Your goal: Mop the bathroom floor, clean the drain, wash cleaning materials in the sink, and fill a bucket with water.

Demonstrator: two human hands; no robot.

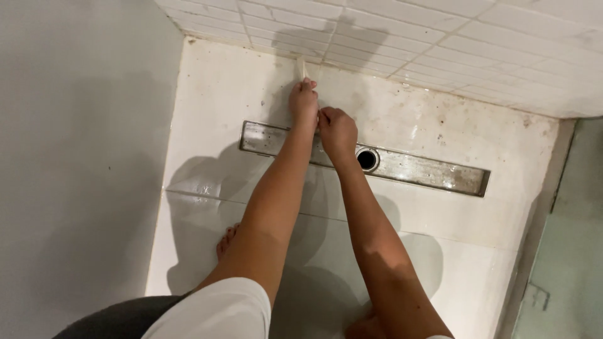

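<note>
The pale brush lies along the shower floor's far edge at the tiled wall, gripped in the closed left hand for scrubbing, while the right hand, fingers curled, braces beside the steel drain channel.

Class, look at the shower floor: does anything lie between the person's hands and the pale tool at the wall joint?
Nothing visible does. The left hand grips the pale tool directly; the right hand rests right beside it.
</note>
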